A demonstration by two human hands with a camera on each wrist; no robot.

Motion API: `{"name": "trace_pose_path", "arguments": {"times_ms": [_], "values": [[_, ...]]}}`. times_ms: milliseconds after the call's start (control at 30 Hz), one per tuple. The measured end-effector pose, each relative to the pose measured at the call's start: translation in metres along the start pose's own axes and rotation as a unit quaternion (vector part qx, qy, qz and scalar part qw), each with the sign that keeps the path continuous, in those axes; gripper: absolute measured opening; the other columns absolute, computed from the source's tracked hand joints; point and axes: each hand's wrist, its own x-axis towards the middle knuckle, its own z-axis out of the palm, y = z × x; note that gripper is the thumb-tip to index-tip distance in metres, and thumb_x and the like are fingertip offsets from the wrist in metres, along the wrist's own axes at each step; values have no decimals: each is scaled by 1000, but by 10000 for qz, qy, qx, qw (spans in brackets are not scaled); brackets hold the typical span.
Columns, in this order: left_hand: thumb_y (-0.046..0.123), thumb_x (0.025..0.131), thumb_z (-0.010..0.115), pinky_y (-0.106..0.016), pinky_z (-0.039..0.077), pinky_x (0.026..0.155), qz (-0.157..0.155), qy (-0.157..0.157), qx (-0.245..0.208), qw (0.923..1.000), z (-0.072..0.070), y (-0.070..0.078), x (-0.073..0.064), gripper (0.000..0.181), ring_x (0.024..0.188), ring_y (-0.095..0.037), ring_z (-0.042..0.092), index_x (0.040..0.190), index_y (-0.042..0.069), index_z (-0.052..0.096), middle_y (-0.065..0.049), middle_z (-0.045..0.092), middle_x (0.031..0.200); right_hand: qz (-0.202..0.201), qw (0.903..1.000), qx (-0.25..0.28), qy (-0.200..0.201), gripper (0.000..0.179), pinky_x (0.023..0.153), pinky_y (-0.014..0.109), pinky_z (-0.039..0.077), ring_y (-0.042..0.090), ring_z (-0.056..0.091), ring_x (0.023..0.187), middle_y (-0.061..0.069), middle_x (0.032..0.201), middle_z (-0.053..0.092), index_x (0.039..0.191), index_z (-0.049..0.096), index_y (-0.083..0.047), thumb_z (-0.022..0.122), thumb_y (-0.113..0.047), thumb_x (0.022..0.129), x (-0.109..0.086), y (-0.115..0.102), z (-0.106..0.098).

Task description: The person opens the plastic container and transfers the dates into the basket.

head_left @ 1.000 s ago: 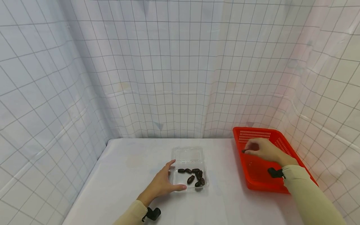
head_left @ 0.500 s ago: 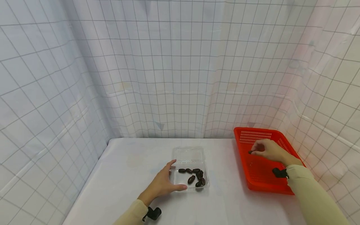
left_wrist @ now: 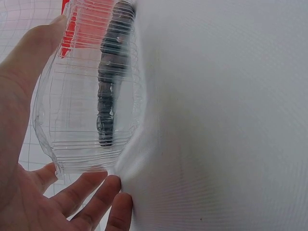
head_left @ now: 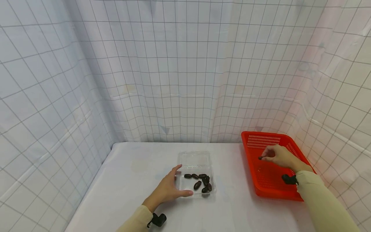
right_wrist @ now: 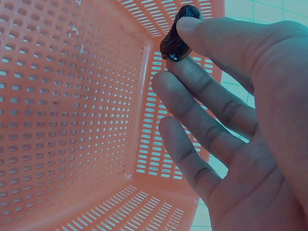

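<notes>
A clear plastic clamshell box [head_left: 185,187] lies on the table, its lid [head_left: 193,158] folded back. Several dark, glossy dates [head_left: 197,185] are inside, mostly along the back and right side. My left hand [head_left: 166,190] grips the box from the left, thumb at the near edge and fingers at the far one. Over the red basket [head_left: 262,185], my right hand [head_left: 280,157] pinches one date [right_wrist: 179,34] between thumb and index fingertip. Its other fingers extend in the right wrist view. The basket's perforated floor [right_wrist: 62,106] shows below that hand.
The white tabletop [head_left: 139,174] spreads around the box and runs between it and the basket. White gridded curtains [head_left: 185,80] enclose the back and both sides, the right one close beside the basket.
My right hand has moved a little to the right over the basket with the date still pinched. My left hand and the box have stayed in place.
</notes>
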Motion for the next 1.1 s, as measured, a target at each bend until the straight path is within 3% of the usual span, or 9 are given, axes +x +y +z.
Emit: {"name": "trace_pose_path", "arguments": {"times_ms": [567, 933, 1100], "values": [[51, 81, 108, -70, 57, 120, 101, 18, 40, 9999, 0, -1, 0, 130, 149, -48, 67, 182, 11, 35, -23, 60, 172, -114, 9997, -149, 124, 22, 91, 33, 63, 24, 75, 107, 3, 114, 85, 121, 84, -8, 89, -21, 105, -1, -4, 5], [51, 82, 108, -70, 57, 119, 68, 42, 78, 9999, -1, 0, 2, 130, 148, -48, 67, 182, 12, 36, -24, 59, 173, -523, 9973, -347, 382, 18, 97, 35, 67, 23, 78, 110, -3, 114, 85, 122, 84, -10, 88, -17, 106, -2, -35, 7], [50, 82, 108, -70, 56, 121, -9, 17, 46, 10000, 0, -1, 2, 129, 151, -49, 66, 182, 13, 35, -24, 58, 173, -818, 9944, -478, 476, 16, 101, 43, 68, 20, 77, 111, -8, 114, 84, 121, 85, -16, 89, -16, 105, -1, -56, 11]]}}
